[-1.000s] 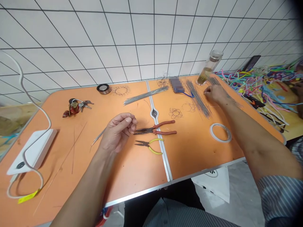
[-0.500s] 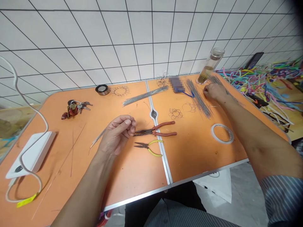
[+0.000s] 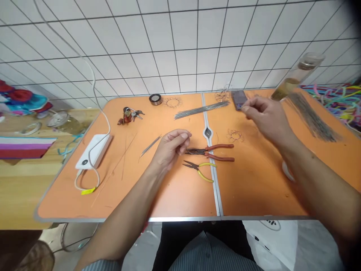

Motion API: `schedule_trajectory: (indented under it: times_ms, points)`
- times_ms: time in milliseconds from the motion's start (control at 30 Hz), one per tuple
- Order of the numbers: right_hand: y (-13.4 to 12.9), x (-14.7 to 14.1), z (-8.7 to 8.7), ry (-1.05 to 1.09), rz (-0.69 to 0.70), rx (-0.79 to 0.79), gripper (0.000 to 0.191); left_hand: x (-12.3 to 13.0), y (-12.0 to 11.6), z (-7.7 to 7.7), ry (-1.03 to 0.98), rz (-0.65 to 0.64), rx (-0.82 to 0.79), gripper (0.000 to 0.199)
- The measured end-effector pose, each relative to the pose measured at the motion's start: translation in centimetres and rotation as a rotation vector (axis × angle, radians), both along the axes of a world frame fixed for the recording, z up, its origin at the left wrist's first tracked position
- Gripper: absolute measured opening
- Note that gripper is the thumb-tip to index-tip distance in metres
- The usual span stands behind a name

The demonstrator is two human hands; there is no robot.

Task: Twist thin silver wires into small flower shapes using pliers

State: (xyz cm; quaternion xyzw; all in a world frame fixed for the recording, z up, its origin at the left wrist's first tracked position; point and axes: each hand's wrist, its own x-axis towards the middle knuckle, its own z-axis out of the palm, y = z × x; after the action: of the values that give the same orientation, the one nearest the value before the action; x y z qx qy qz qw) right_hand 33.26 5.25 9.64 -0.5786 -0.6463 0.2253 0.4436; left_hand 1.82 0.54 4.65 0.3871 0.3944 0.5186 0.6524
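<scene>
My left hand (image 3: 173, 146) hovers over the middle of the orange table (image 3: 180, 203). Its thumb and forefinger are pinched on a thin wire, of which only a fine tip shows. Just right of it lie red-handled pliers (image 3: 221, 146) and smaller yellow-handled pliers (image 3: 207, 164). A short bunch of wires (image 3: 150, 146) is to its left. My right hand (image 3: 267, 116), blurred, is raised over the right half with fingers pinched together; whatever they hold cannot be made out. Below it sits a flower-shaped wire piece (image 3: 235, 135).
Wire bundles lie at the back (image 3: 201, 110) and right (image 3: 313, 116), near a tilted glass bottle (image 3: 296, 77). A phone (image 3: 239, 99), black tape roll (image 3: 155, 99), keys (image 3: 129, 114) and white power bank (image 3: 93, 152) stand around. My right forearm partly covers a white tape roll (image 3: 287, 171).
My right hand has moved left and toward me, away from the wires beside the bottle. My left hand stays pinched near the pliers. The view has swung left.
</scene>
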Motion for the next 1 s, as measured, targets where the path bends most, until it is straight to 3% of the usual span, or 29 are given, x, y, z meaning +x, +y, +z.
schedule_trajectory:
  times_ms: [133,267,433,700,1000]
  points:
    - [-5.4,-7.9,1.7,0.195,0.166,-0.007,0.011,0.0,-0.3,-0.1,0.085,0.059,0.078,0.027]
    - [-6.4,-11.2,1.0,0.257,0.247,-0.053,0.010,0.2,-0.8,0.1,0.192,0.129,0.165,0.021]
    - [-5.0,-11.8,-1.4,0.284,0.285,-0.089,0.015,0.4,-1.6,1.0,0.233,0.173,0.220,0.018]
    - [-4.4,-11.2,-3.9,0.594,0.396,-0.415,0.039,0.8,-2.1,0.9,0.311,0.240,0.345,0.017]
    - [-4.2,-11.4,-5.1,0.631,0.454,-0.383,0.040,1.1,-2.7,0.7,0.391,0.249,0.421,0.015]
